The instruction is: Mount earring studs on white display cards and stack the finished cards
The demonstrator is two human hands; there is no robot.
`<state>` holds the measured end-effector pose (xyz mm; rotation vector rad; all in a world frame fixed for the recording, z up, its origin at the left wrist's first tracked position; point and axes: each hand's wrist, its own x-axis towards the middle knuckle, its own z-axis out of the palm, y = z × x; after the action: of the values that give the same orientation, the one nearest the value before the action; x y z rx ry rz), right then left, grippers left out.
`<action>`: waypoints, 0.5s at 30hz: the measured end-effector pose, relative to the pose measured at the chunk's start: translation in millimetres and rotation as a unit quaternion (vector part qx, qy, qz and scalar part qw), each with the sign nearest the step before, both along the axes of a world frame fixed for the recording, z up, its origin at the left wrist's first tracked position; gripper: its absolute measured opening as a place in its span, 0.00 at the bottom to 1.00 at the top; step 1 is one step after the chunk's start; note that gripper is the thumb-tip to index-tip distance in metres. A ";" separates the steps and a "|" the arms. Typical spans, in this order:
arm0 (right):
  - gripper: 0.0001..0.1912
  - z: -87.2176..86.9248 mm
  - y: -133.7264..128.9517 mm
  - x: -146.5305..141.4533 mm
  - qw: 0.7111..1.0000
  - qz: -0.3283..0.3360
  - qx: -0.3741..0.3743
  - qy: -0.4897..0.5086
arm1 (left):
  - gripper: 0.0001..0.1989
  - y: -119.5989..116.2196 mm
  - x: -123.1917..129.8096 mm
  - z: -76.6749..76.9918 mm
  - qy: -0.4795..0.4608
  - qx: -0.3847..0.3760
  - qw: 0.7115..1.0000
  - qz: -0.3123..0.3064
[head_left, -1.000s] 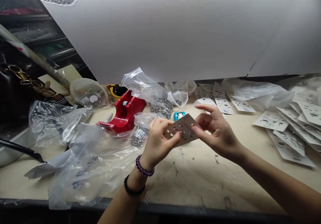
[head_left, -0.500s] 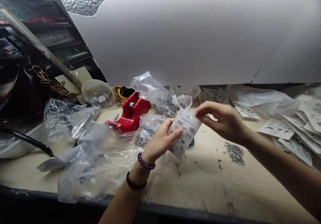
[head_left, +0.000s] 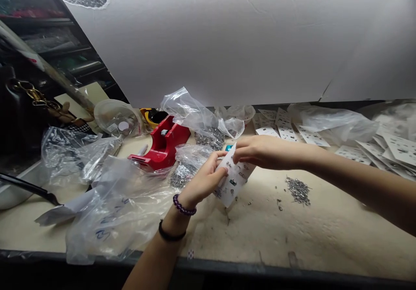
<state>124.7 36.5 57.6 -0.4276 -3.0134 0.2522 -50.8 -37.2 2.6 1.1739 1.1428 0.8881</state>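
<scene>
A white earring card (head_left: 234,185) carrying several small metal studs is tilted above the table. My left hand (head_left: 208,175) grips its left side, thumb on the front and fingers behind. My right hand (head_left: 261,151) reaches across from the right, its bent fingers closed over the card's upper part and hiding it. Whether a small piece is also between those fingertips cannot be seen. To the right, a pile of small metal studs (head_left: 298,190) lies on the table, with a few loose ones nearer the card.
Behind my left hand are a red tape dispenser (head_left: 162,145) and a clear bag of metal pieces (head_left: 185,173). A large plastic bag (head_left: 113,220) covers the left front. Stacked earring cards (head_left: 401,151) lie at right, below a white board (head_left: 227,43).
My right hand has moved left and inward, from the card's upper right corner to over its top. The card has turned slightly, and the whole view has shifted a little.
</scene>
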 end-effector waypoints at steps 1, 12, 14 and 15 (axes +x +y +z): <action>0.09 -1.0 -0.4 -0.4 1.000 -0.001 0.011 -0.006 | 0.18 0.6 -0.5 -1.6 0.004 0.002 1.000 -0.002; 0.10 -7.7 -1.2 -2.5 0.987 0.043 0.110 -0.110 | 0.19 1.2 -0.9 -2.9 0.059 -0.009 0.997 -0.041; 0.10 -8.0 -1.6 -3.2 0.984 0.048 0.121 -0.124 | 0.18 1.6 -0.3 -3.6 0.062 -0.010 0.997 -0.039; 0.10 -8.1 -1.7 -3.4 0.983 0.049 0.122 -0.126 | 0.18 1.8 -0.1 -4.2 0.057 -0.011 0.998 -0.040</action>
<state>121.3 34.7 49.6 -0.3099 -3.2580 -0.1810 -50.9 -35.4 -1.5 1.2558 1.1873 0.7534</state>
